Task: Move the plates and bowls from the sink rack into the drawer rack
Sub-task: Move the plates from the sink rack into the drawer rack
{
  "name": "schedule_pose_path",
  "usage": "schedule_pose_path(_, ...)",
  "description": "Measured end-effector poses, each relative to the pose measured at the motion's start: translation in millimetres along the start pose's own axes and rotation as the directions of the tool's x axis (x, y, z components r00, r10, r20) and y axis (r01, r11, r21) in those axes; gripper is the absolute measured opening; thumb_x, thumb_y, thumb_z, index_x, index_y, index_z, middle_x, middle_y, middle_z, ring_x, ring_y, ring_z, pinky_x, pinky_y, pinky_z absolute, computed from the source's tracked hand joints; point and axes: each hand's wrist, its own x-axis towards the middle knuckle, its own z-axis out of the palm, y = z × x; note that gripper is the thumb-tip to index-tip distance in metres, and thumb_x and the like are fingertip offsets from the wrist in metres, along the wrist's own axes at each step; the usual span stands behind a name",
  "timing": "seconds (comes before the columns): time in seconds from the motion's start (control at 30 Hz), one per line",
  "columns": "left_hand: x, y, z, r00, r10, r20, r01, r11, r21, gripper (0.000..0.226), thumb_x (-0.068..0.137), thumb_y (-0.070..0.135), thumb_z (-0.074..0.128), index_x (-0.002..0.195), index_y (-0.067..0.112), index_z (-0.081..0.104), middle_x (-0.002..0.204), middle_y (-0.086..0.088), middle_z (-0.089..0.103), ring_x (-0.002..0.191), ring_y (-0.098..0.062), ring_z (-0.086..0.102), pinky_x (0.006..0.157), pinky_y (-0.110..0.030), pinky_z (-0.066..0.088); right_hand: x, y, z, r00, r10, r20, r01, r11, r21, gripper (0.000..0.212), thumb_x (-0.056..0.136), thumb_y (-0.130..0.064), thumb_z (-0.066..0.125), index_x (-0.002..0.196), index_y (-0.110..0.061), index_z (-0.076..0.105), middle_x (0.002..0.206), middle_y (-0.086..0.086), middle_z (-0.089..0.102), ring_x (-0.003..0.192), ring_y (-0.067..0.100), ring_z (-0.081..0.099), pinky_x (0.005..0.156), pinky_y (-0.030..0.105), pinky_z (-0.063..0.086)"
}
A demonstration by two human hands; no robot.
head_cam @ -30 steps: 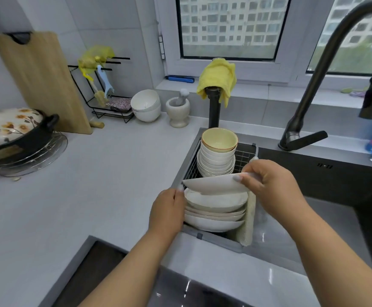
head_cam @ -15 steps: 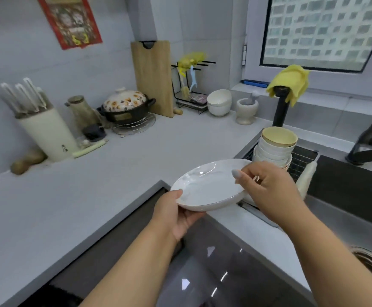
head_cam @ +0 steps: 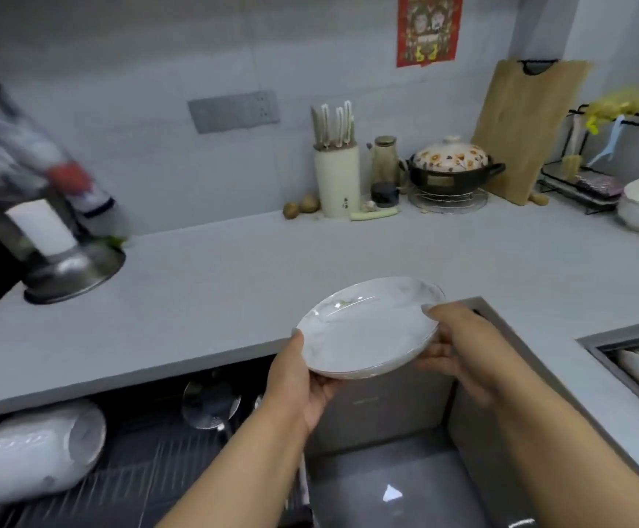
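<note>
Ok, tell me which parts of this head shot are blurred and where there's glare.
Head view: the bottles far left and the white bowls in the drawer rack are smeared by motion; the plate between both hands is fairly sharp; a bright glint sits on the glossy dark surface below.

Both forearms extended forward and bare, converging toward centre. Left hand [head_cam: 302, 379] palm-up, thumb hooked over near rim of white plate [head_cam: 367, 329], fingers curled beneath. Right hand [head_cam: 459, 344] gripping opposite rim, thumb on top, fingers underneath.
</note>
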Motion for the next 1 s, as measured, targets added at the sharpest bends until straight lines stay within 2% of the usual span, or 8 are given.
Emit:
schedule_pose_path(0.07,-4.3,15.3,-34.7,0.999,0.022,-0.041,-0.023,1.0,-0.021,0.032,0.102,0.034,0.04,0.102,0.009,0.06,0.086,-0.011,0.073,0.086,-0.029,0.067,0.072,-0.043,0.058,-1.8,6.0,39.3,0.992,0.049,0.12,-0.063,0.991,0.116,0.024,0.096,-0.018,0.045,0.112,-0.004,0.056,0.096,0.019,0.064,0.07,0.026,0.064,0.052,0.031,0.054)
schedule_pose_path(0.17,-9.8,34.9,-90.9,0.993,0.027,-0.113,-0.028,1.0,-0.006,0.031,0.101,0.033,0.041,0.103,0.009,0.061,0.08,-0.01,0.075,0.079,-0.027,0.069,0.056,-0.036,0.057,-6.3,19.4,95.0,0.988,0.036,0.151,-0.049,0.995,0.086,0.025,0.094,-0.016,0.044,0.11,-0.002,0.057,0.088,0.018,0.062,0.064,0.025,0.061,0.05,0.031,0.053)
schedule_pose_path(0.27,-14.3,58.1,-162.1,0.984,0.013,-0.177,0.0,0.998,0.069,0.035,0.1,0.037,0.043,0.108,0.009,0.063,0.095,-0.015,0.073,0.082,-0.029,0.069,0.057,-0.035,0.057,-14.6,39.5,162.1,0.979,0.069,0.192,-0.072,0.997,0.012,0.027,0.092,-0.017,0.045,0.11,-0.002,0.057,0.084,0.017,0.065,0.061,0.026,0.062,0.071,0.043,0.054)
schedule_pose_path(0.4,-22.1,88.7,-256.4,0.947,0.056,-0.316,0.021,0.972,0.235,0.038,0.101,0.038,0.04,0.099,0.008,0.064,0.089,-0.016,0.072,0.075,-0.029,0.069,0.06,-0.034,0.055,-29.5,58.0,251.6,0.968,0.104,0.229,-0.096,0.994,-0.044,0.017,0.092,-0.012,0.045,0.1,-0.003,0.056,0.08,0.018,0.059,0.06,0.028,0.059,0.055,0.035,0.054)
schedule_pose_path(0.67,-31.0,147.7,-427.4,0.844,0.114,-0.524,0.067,0.947,0.315,0.032,0.101,0.024,0.039,0.101,0.002,0.061,0.078,-0.007,0.059,0.066,-0.016,0.055,0.059,-0.028,0.05,-36.1,125.6,402.9,0.954,0.181,0.238,-0.123,0.964,-0.236,0.013,0.092,-0.011,0.045,0.091,-0.002,0.055,0.072,0.018,0.058,0.053,0.026,0.058,0.05,0.033,0.052)
schedule_pose_path(0.83,-32.9,166.9,-494.2,0.832,0.173,-0.527,0.075,0.906,0.416,0.024,0.099,0.025,0.042,0.086,0.013,0.056,0.076,-0.003,0.053,0.069,-0.015,0.05,0.063,-0.028,0.045,-30.3,171.4,463.8,0.948,0.229,0.219,-0.137,0.92,-0.368,0.021,0.087,-0.015,0.05,0.098,0.002,0.057,0.079,0.023,0.061,0.062,0.032,0.061,0.053,0.037,0.055)
schedule_pose_path(0.93,-25.2,171.4,-520.6,0.835,0.241,-0.494,0.069,0.846,0.528,0.026,0.099,0.028,0.041,0.075,0.02,0.05,0.082,-0.002,0.055,0.08,-0.021,0.052,0.075,-0.033,0.044,-25.6,189.0,491.8,0.944,0.245,0.223,-0.13,0.893,-0.431,0.018,0.087,-0.014,0.05,0.097,0.0,0.057,0.083,0.022,0.062,0.066,0.031,0.063,0.05,0.033,0.054)
schedule_pose_path(1.0,-20.7,172.4,-533.0,0.838,0.287,-0.464,0.062,0.794,0.604,0.024,0.097,0.03,0.042,0.075,0.022,0.046,0.08,-0.004,0.049,0.077,-0.018,0.046,0.073,-0.032,0.036,-19.4,199.5,508.5,0.941,0.251,0.225,-0.117,0.869,-0.48,0.018,0.086,-0.014,0.05,0.095,-0.001,0.057,0.084,0.022,0.062,0.068,0.033,0.063,0.054,0.04,0.058)
